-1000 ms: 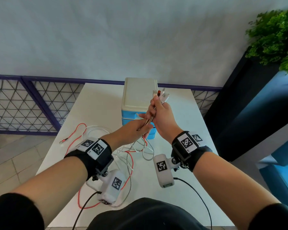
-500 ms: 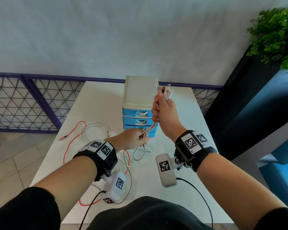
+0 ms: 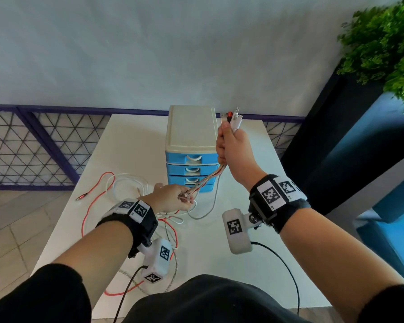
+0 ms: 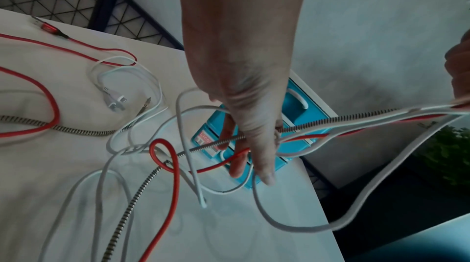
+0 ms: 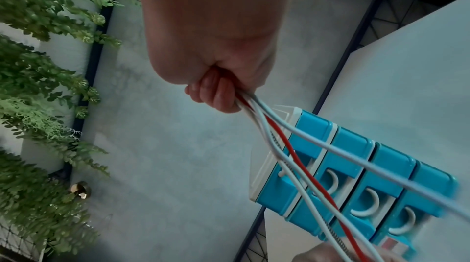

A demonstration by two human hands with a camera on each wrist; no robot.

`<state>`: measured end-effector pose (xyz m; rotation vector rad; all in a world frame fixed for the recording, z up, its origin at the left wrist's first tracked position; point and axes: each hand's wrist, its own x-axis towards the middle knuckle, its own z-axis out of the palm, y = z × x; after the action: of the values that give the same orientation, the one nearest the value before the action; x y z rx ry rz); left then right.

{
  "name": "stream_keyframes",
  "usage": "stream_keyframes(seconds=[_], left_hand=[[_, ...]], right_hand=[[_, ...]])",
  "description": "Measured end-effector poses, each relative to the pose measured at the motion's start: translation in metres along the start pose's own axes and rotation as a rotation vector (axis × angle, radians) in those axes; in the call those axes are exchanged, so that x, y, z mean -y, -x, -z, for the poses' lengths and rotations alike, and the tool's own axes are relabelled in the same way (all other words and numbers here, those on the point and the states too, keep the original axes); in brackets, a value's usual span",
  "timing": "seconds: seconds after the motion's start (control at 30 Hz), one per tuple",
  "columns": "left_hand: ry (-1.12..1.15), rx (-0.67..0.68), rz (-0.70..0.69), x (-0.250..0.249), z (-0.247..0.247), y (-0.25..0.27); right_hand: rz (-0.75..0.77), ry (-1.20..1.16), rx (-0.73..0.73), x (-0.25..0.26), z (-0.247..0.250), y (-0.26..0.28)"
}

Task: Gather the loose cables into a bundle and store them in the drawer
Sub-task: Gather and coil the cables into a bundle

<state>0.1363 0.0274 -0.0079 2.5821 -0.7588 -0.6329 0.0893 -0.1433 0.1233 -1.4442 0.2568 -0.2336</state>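
Several cables, red, white and braided, run taut between my two hands [image 3: 208, 178]. My right hand [image 3: 229, 145] grips their plug ends [image 3: 232, 118] in a fist, raised beside the white top of the blue drawer unit [image 3: 191, 134]. My left hand [image 3: 177, 198] is lower, in front of the bottom drawers, with its thumb and fingers pinching the same cables [image 4: 292, 131]. The rest of the cables trail in loose loops on the white table [image 3: 231, 264]: a red cable [image 3: 89, 206], white loops [image 3: 131, 183] and a braided one [image 4: 76, 129]. All drawers [image 5: 356, 165] are closed.
A purple-framed mesh fence [image 3: 33, 148] runs behind and left of the table. A green plant [image 3: 383, 43] on a dark planter and a blue seat [image 3: 387, 224] stand at the right. My wrist camera leads hang by the near table edge.
My right hand has risen with the plug ends from the drawer fronts to the unit's top. My left hand has slid down and left along the cables, lengthening the stretch between hands.
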Motion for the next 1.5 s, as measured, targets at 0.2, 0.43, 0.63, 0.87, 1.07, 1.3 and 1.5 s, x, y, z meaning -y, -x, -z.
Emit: stream_keyframes(seconds=[0.2,0.43,0.63,0.87,1.07,1.3,1.5], left_hand=[[0.435,0.157,-0.148,-0.002,0.001,0.006],[0.766,-0.030,0.010,0.010,0.010,0.008],[0.719,0.104,0.086,0.005,0.021,0.007],[0.153,0.238,-0.001,-0.004,0.027,0.006],[-0.097,0.218,0.069,-0.004,0.034,0.003],[-0.298,0.243,0.129,0.009,0.030,0.009],[-0.327,0.143,0.125,0.017,0.017,0.013]], right_hand=[[0.008,0.108,-0.060,0.004,0.009,-0.008],[-0.031,0.050,-0.088,0.005,0.018,-0.014],[-0.062,0.044,-0.052,0.005,0.013,-0.011],[-0.121,0.104,-0.059,0.005,0.018,-0.005],[-0.126,0.156,-0.006,0.015,0.008,0.000],[-0.077,-0.042,0.035,0.037,0.007,0.000],[-0.040,-0.236,0.044,0.042,0.011,0.001]])
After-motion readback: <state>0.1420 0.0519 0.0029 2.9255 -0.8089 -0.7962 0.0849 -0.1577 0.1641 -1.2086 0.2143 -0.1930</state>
